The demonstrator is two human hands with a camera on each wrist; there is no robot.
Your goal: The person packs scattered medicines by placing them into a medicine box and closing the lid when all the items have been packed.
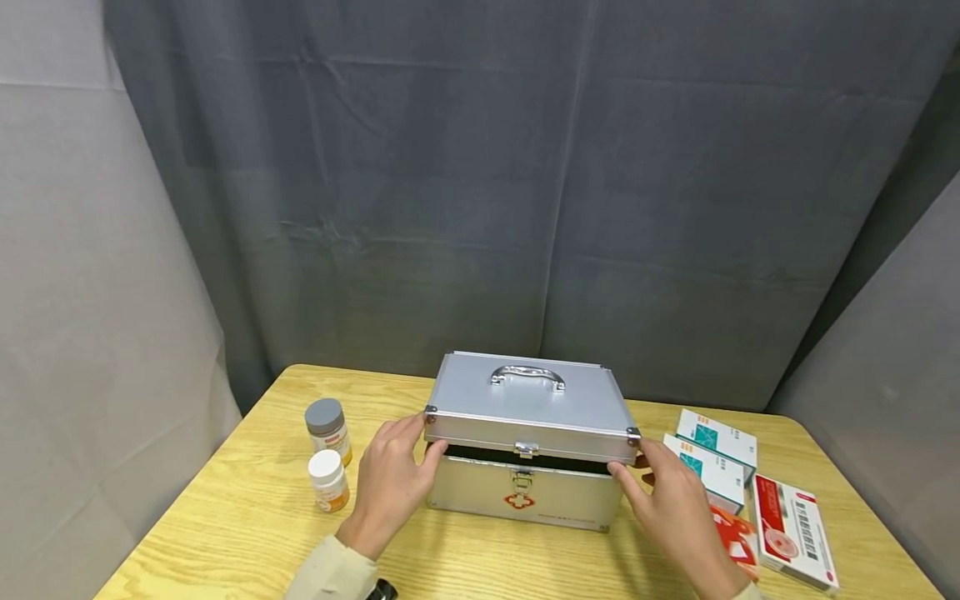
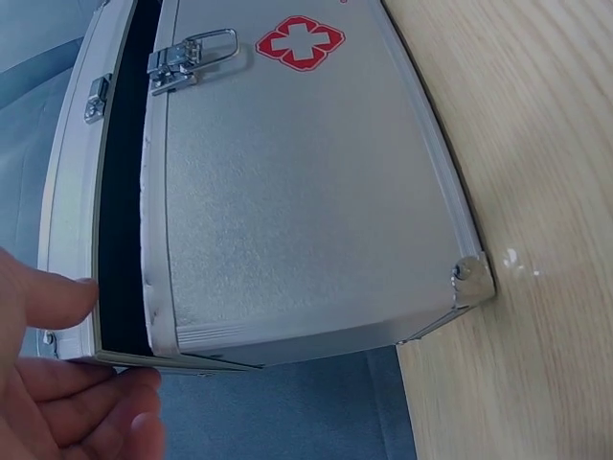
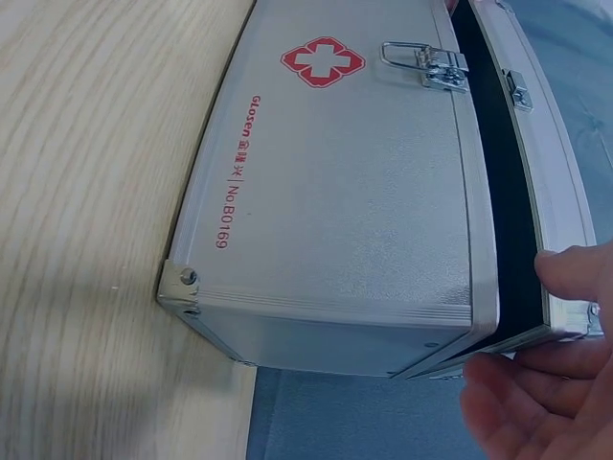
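Holds the lid (image 1: 532, 408) of a silver box (image 1: 480, 492) by its two near corners. Pinches the left corner with the left hand (image 1: 393, 471), with the thumb on the near face, the other fingers bent round the left side, and the lid in between. Does the same at the right corner with the right hand (image 1: 667, 492), with the thumb low on the near face and the bent fingers at the right side. Has both hands only part spread, just as wide as the corner.

Stands in the middle of the wood table (image 1: 225, 517), toward the far edge. Shows a dark gap all along the near side, under the lid. Has a handle (image 1: 527, 372) on top, a red cross (image 1: 519, 501) on the near face, and a clasp (image 1: 522, 482) hanging loose, apart from the catch (image 1: 527, 450) on the lid.

To the left, a jar (image 1: 330, 429) with a grey cap, and just nearer, a bottle (image 1: 328, 481) with a white cap. Cannot tell if touching. To the right, two green and white packs (image 1: 705, 471), then, nearer, a red pack (image 1: 735, 533) partly behind the right hand, and a red and white pack (image 1: 795, 529) farther right. Behind it all, a grey cloth (image 1: 450, 208).
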